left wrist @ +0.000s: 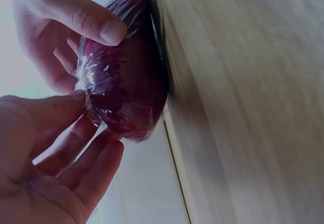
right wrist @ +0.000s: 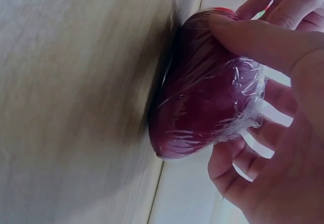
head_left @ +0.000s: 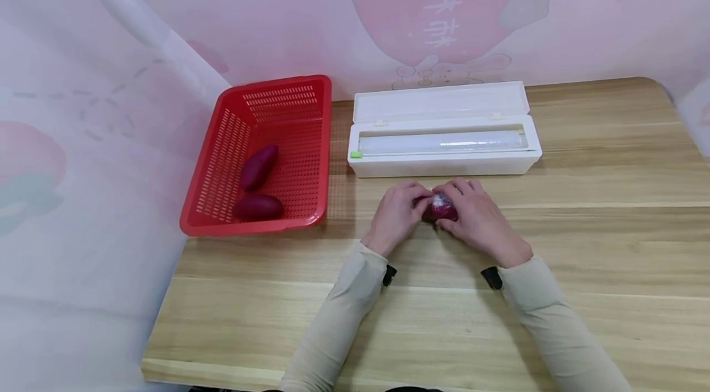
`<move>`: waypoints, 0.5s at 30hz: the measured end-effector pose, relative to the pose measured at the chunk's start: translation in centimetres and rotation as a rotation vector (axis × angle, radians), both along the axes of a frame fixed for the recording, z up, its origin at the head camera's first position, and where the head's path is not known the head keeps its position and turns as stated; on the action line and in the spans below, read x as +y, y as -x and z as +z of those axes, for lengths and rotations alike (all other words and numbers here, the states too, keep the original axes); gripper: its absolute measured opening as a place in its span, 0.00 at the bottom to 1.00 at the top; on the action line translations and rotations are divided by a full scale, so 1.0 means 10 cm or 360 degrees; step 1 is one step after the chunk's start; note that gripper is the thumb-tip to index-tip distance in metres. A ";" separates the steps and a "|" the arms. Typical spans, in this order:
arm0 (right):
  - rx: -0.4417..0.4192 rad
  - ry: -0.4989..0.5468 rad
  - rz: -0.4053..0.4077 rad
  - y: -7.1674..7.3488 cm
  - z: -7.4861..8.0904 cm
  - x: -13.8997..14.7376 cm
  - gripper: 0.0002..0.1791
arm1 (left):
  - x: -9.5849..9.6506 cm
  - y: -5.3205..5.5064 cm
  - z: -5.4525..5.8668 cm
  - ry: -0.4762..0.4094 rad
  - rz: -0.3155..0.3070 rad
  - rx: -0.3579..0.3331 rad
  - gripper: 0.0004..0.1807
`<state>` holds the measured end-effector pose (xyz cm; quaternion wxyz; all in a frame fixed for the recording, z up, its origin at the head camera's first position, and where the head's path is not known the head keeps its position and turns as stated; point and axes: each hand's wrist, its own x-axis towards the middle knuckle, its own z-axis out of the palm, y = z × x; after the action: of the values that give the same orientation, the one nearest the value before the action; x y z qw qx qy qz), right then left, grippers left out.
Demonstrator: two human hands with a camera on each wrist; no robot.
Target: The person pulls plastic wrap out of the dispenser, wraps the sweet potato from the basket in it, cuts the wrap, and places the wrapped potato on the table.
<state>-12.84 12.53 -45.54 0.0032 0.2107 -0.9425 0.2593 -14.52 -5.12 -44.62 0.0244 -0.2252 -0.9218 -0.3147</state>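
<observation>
- On the wooden table (head_left: 249,306), just in front of the white box (head_left: 444,166), sits the wrapped purple vegetable (head_left: 442,208), with one hand on each side.
- Both arms reach forward from the near edge. The left sleeve (head_left: 349,293) and right sleeve (head_left: 540,302) are tan, and the arms lean in so the hands come close together.
- The left hand (head_left: 396,213) has its palm turned to the vegetable. Its thumb and bent fingers pinch the shiny, bunched film.
- The right hand (head_left: 479,219) grips the other side. Its thumb presses the near side, and its fingers bend over to the far side.
- The white box has its lid up, with a clear roll (head_left: 444,142) inside.
- Left of that, the red basket (head_left: 326,151) holds two bare purple vegetables (head_left: 259,167).
- Up on the pink wall (head_left: 288,10) is some big pale writing (head_left: 442,4). It is turned sideways and too faint to read for sure.
</observation>
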 end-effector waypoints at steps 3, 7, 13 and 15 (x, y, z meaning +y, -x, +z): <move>0.0014 -0.0016 0.0003 0.00 0.00 0.01 0.30 | -0.03 0.01 0.01 0.0049 -0.0041 -0.0007 0.09; 0.0011 -0.0023 0.0007 0.00 0.00 0.02 0.30 | -0.08 0.02 0.03 0.0101 -0.0025 0.0001 0.11; -0.0063 -0.0037 0.0005 -0.01 0.02 0.04 0.31 | -0.21 0.08 0.03 -0.0062 0.0297 0.0329 0.09; -0.0093 -0.0036 -0.0004 -0.01 0.02 0.06 0.31 | -0.26 0.12 0.02 -0.0111 0.0408 0.0482 0.09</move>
<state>-12.71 13.17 -45.34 -0.0264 0.2020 -0.9453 0.2546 -15.73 -7.75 -44.43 0.2106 -0.1498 -0.9172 -0.3033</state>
